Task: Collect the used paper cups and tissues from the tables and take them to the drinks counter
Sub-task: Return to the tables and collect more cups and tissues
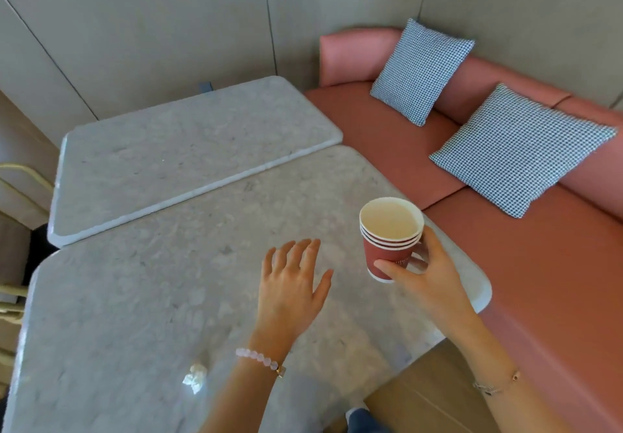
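The right hand (426, 274) grips a stack of red paper cups (389, 238) near the tabletop's (141, 297) right edge, the left hand (291, 286) is spread flat, and a crumpled tissue (195, 378) lies by the near edge.

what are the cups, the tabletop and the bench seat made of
cups: paper, matte red wall, rolled pale rims.
tabletop: likely polished marble or a look-alike, mottled grey veining, glare.
bench seat: smooth pink upholstery, perhaps faux leather, with slight sheen and seams.

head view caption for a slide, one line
Right hand holds stacked paper cups over a marble table; left hand open, crumpled tissue nearby.
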{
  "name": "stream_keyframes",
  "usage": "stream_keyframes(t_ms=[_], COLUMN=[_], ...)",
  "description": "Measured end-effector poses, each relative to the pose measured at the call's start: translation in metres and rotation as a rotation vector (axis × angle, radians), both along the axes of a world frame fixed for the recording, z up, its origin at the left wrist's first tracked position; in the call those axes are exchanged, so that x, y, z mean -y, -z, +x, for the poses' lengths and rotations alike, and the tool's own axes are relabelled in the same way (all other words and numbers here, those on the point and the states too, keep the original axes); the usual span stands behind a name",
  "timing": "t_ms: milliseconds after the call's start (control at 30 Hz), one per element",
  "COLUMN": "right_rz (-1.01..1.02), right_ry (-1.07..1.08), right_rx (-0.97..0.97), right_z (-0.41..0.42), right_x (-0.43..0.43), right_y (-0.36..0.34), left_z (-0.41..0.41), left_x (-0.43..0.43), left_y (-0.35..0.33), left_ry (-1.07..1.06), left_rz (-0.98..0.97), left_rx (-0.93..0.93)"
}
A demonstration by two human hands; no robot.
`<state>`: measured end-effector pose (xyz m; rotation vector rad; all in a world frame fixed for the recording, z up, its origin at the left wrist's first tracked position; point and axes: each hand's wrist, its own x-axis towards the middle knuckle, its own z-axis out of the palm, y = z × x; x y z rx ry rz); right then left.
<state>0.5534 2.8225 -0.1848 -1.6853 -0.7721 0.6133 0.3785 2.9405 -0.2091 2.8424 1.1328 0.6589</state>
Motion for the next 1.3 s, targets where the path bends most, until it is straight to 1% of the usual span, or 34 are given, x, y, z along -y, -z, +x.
stream_keyframes(t_ms=[133,333,600,667,700,767,900,967,1100,1233,1300], right_rz=[-0.007,-0.001,-0.038,-0.038,-0.036,-0.037,-0.042,-0.048,-0.071,-0.084,-0.089], right_ry=[0.075,0.1,0.018,-0.008,-0.023,-0.064,-0.127,-0.146,-0.18,-0.208,-0.214], right_rx=[0.02,0.013,-0.032,-0.057,-0.065,-0.075,-0.083,-0.084,-0.077,-0.083,-0.092], right_z=[0.017,0.057,0.143,0.163,0.172,0.187,0.209,0.217,0.23,0.24,0.244], right_x=[0.015,0.025,0.018,0.013,0.011,0.007,0.001,-0.002,-0.005,-0.007,-0.007], right_y=[0.006,0.01,0.014,0.017,0.019,0.021,0.024,0.027,0.033,0.04,0.043], left_z=[0.022,0.06,0.138,0.155,0.163,0.179,0.206,0.218,0.236,0.249,0.252], left_x=[0.005,0.013,0.017,0.018,0.018,0.019,0.017,0.016,0.013,0.009,0.008], left_y=[0.006,0.018,0.047,0.057,0.062,0.074,0.093,0.099,0.105,0.107,0.108], left_ry=[0.074,0.11,0.012,-0.04,-0.079,-0.16,-0.292,-0.357,-0.397,-0.462,-0.476], left_rz=[-0.001,-0.033,-0.077,-0.142,-0.212,-0.384,-0.717,-0.834,-0.935,-0.976,-0.96], left_rx=[0.006,0.003,0.03,0.052,0.073,0.149,0.424,0.55,0.725,0.843,0.873])
